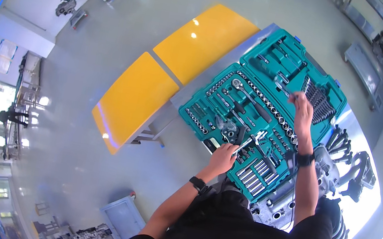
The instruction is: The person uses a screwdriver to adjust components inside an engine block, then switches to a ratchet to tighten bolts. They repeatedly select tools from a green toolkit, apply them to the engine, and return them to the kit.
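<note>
A green tool case (187, 113) lies opened out in front of me, filled with sockets, ratchets and spanners. Over its near half, my left hand (223, 158) is closed on a chrome hand tool (248, 142) that points up and to the right; its exact kind is hard to make out. My right hand (302, 107) is above the far lid half, its fingers pinched at the end of a shiny metal tool (282, 87). That tool is blurred, and the fingers hide its near end. A large ratchet (251, 98) rests in its slot between the hands.
Two yellow panels (206, 37) (135, 102) stand left of the case. An engine block (278, 209) and several black-and-metal parts (340, 146) lie close on the right. A grey cart (366, 73) stands at the far right, a grey cabinet (124, 217) at lower left.
</note>
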The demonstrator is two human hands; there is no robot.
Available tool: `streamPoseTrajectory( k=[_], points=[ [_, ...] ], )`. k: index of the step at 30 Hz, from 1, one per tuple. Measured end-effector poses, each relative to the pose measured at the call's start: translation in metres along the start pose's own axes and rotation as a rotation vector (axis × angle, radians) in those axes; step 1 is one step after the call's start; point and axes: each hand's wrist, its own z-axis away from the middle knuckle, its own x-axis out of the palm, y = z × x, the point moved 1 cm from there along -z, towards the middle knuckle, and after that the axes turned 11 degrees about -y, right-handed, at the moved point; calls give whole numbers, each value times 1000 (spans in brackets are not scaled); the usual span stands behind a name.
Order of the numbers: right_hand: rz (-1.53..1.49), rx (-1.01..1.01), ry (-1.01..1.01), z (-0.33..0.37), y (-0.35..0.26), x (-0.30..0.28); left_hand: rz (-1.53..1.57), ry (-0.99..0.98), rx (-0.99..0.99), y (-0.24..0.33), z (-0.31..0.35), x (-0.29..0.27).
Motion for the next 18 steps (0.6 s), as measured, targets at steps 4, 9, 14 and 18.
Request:
streamPoseTrajectory(
  k=[4, 9, 14, 18],
  points=[
    [158, 31, -267, 121, -102, 84, 450, 233, -110, 5, 122, -64],
    [317, -128, -598, 293, -167, 285, 588, 374, -430, -16, 394, -116],
    [515, -561, -1078, 494, -207, 506, 292, 173, -588, 31, 662, -110],
    [401, -884, -1466, 691, -250, 651, 224, 502, -829, 50, 869, -34]
  ],
)
